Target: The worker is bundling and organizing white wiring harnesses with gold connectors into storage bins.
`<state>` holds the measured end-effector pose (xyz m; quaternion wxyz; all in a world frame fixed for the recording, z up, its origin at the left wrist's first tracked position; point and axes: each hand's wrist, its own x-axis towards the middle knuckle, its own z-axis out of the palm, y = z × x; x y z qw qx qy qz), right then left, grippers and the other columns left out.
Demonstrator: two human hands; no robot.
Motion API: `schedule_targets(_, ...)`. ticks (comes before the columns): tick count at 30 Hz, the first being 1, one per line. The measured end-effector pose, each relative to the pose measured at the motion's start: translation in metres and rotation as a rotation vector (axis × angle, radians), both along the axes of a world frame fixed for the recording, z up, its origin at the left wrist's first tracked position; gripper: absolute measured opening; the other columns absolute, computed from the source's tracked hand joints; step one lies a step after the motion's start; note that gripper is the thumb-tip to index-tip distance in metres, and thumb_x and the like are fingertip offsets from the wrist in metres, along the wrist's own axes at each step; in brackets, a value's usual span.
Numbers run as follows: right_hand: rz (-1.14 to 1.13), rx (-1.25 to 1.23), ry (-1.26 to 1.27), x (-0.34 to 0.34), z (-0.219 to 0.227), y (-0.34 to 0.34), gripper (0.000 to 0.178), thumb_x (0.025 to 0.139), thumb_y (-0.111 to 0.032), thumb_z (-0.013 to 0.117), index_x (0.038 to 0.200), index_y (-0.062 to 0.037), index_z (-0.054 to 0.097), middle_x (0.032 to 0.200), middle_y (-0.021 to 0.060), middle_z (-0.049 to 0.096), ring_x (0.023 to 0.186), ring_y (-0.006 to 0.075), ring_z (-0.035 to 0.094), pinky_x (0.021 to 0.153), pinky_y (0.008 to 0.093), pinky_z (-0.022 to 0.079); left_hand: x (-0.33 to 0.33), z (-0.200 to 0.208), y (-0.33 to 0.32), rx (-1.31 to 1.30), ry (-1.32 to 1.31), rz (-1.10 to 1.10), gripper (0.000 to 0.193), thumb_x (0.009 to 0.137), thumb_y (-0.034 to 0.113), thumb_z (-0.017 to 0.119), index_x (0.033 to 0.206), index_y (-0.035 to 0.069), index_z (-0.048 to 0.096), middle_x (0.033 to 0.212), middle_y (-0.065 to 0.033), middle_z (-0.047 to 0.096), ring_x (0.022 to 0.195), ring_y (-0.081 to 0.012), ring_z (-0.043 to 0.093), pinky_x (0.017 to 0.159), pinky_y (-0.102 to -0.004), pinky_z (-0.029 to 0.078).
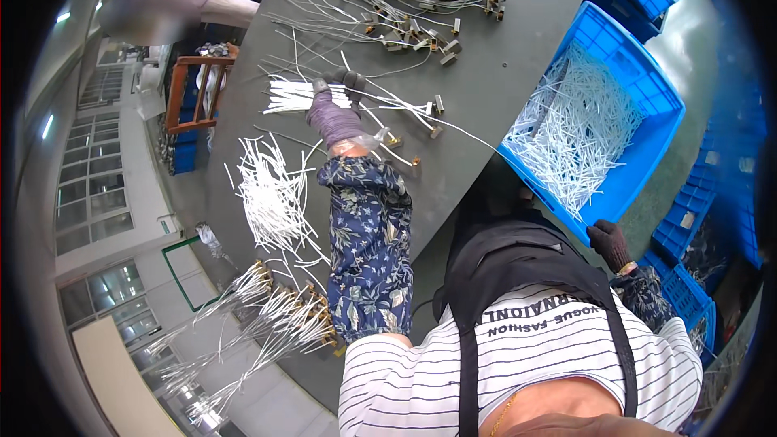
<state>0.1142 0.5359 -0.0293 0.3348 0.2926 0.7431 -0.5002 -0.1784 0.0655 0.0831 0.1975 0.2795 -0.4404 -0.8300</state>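
Evidently your gloved left hand (333,105) grips the bundle of thin white plastic tubes (293,95) flat on the dark grey desk (502,73) to keep them aligned; your gloved right hand (609,243) rests curled on the blue plastic crate's (647,154) rim, grasping nothing I can tell.

No packages, labels, signs or screens show on the grey table or around it. The only lettering in view is dark print across the chest of the person's white striped shirt (538,320), low in the picture, between the two dark shoulder straps.
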Motion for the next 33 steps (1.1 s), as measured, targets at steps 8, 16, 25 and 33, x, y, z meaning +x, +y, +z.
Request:
schedule_targets(8,0.083,-0.028,0.007,-0.005,0.007,0.0,0.029,0.081,-0.031,0.061,0.073,-0.0027,0.062,0.066,0.0059,0.059,0.061,0.0149,0.053,0.058,0.031,0.041,0.003,-0.01,-0.03,0.141,0.049,-0.076,0.021,0.095,0.023,0.054,0.093,0.002,0.057,0.084,-0.0127,0.065,0.074,-0.0255,0.067,0.073,-0.0428,0.061)
schedule_targets(16,0.149,-0.15,0.03,-0.031,-0.003,-0.02,0.029,0.081,-0.031,0.065,0.078,-0.0023,0.064,0.066,0.0036,0.057,0.063,0.0133,0.053,0.058,0.0301,0.042,0.082,-0.028,0.087,-0.148,-0.274,-0.91,0.029,0.093,0.029,0.058,0.105,0.004,0.063,0.095,-0.0097,0.065,0.089,-0.0189,0.063,0.079,-0.0319,0.055)
schedule_targets(25,0.327,-0.176,0.23,-0.141,0.038,-0.127,0.038,0.085,-0.035,0.06,0.104,-0.0017,0.06,0.087,0.0142,0.062,0.082,0.0237,0.059,0.076,0.0362,0.045,0.088,0.005,0.051,-0.167,-0.652,-0.109,0.041,0.084,0.046,0.062,0.107,0.013,0.059,0.102,-0.0021,0.061,0.084,-0.0199,0.058,0.077,-0.0443,0.044)
schedule_targets(33,0.916,0.076,0.736,-0.261,0.064,-0.25,0.074,0.081,-0.047,0.067,0.138,-0.0111,0.038,0.135,0.0219,0.045,0.115,0.0394,0.053,0.094,0.0453,0.046,0.099,-0.079,0.005,-0.458,-0.59,-0.517,0.025,0.085,0.025,0.069,0.091,0.002,0.064,0.067,-0.0017,0.061,0.05,-0.0082,0.052,0.044,-0.024,0.042)
